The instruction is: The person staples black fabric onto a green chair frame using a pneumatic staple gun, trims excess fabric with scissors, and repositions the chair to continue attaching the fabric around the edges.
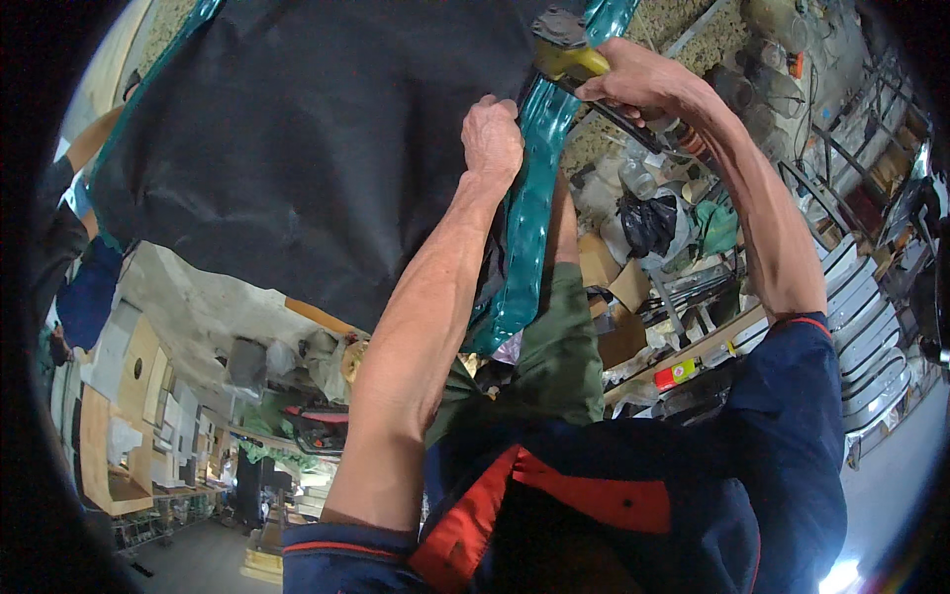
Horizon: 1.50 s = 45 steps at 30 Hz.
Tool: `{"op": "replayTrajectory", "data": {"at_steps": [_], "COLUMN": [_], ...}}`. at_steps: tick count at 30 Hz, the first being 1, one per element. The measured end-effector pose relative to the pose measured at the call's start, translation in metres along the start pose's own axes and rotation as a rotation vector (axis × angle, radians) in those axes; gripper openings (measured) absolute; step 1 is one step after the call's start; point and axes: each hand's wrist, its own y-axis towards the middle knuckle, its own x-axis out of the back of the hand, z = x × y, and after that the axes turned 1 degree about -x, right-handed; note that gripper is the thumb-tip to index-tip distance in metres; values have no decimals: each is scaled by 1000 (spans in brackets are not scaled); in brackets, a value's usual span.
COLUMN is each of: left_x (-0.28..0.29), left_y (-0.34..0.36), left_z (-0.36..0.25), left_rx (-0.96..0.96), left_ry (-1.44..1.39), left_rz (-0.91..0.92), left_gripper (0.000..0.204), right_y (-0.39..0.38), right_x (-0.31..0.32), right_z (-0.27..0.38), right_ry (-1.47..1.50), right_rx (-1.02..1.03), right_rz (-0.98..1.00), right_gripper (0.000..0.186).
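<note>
A large black fabric sheet (pixel 297 129) stretches over the upper left, with shiny teal upholstery material (pixel 534 188) along its right edge. My left hand (pixel 492 139) is closed at the fabric's right border, its fingers curled as if pinching the edge; the fingertips are partly hidden. In my right hand (pixel 638 79) is a yellow and black staple gun (pixel 571 61), gripped by its handle. Its head rests at or just over the seam where black fabric meets teal; actual contact cannot be made out. An air hose fitting shows below the right wrist.
At the far left, another person's arm (pixel 91 139) reaches toward the covered piece. Bags, cardboard (pixel 623 287) and scrap clutter the floor at right, beside stacked curved white parts (pixel 861 327). Wooden furniture frames (pixel 119 445) stand at lower left.
</note>
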Motion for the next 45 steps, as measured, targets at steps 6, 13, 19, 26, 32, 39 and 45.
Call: {"op": "replayTrajectory", "data": {"at_steps": [6, 13, 19, 26, 32, 39, 45], "left_x": [-5, -9, -4, 45, 54, 58, 61], "left_y": [3, -5, -7, -20, -35, -39, -46], "left_z": [23, 27, 23, 24, 17, 14, 1], "left_rx": [-129, -54, -57, 204, 300, 237, 104], "left_ry": [-129, -208, -270, -115, -72, 50, 164], "left_rz": [18, 41, 38, 166, 239, 135, 156], "left_gripper": [29, 31, 28, 23, 21, 22, 22], "right_y": [31, 53, 62, 51, 44, 47, 45], "right_x": [-3, -15, -22, -27, -24, -23, -26], "right_z": [36, 72, 87, 77, 38, 19, 17], "right_ry": [-168, -335, -571, -476, -115, -27, -98], "right_rx": [12, -78, -70, -68, -114, -56, -56], "right_rz": [140, 293, 305, 287, 222, 250, 204], "right_gripper": [29, 28, 15, 18, 20, 23, 24]}}
